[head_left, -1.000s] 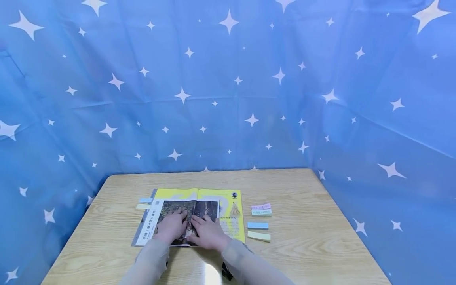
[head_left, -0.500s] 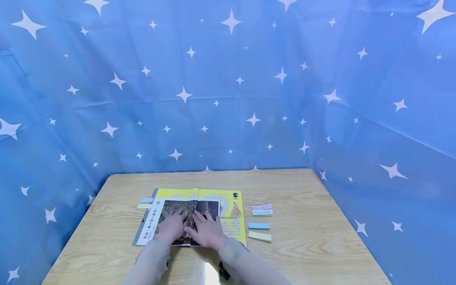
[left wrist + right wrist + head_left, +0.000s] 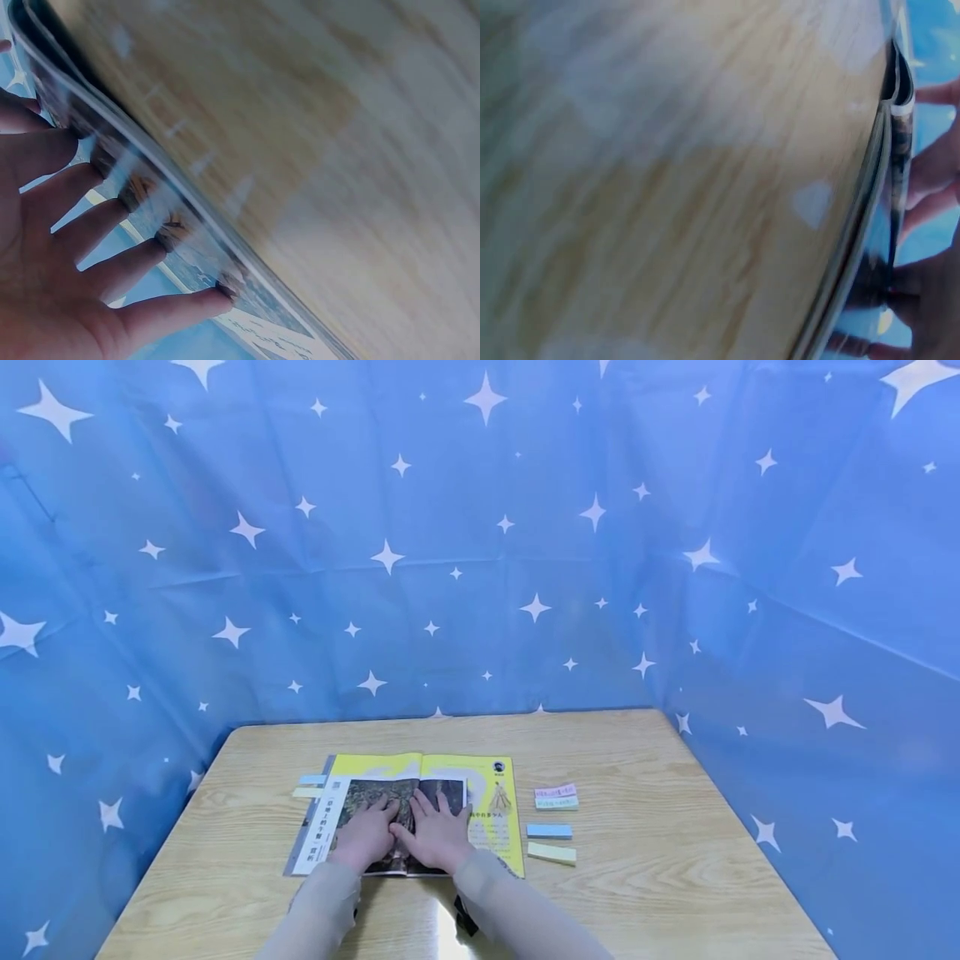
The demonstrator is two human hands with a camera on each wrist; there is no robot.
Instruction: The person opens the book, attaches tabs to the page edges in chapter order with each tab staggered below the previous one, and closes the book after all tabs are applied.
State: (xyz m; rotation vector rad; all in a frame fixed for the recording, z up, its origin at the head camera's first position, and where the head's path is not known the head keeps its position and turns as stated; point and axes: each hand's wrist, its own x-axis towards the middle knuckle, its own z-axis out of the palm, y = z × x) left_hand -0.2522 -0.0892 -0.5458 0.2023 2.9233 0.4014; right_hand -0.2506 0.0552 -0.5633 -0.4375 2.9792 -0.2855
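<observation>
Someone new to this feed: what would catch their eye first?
The blue star-patterned curtain behind the table dominates the head view. Below it, the person's left grip and right grip rest on an open magazine. Coloured paper strips lie to its right.

Open yellow-paged paper magazine [image 3: 420,768] left of centre on pale wood-grain table [image 3: 660,852]; bare left hand [image 3: 365,837] and bare right hand [image 3: 437,835] block its middle. Narrow gap to its right, then pastel paper strips [image 3: 550,831]. Widest passage: strips to table's right edge. Free band behind magazine ends at blue star-print fabric curtain [image 3: 480,510].
</observation>
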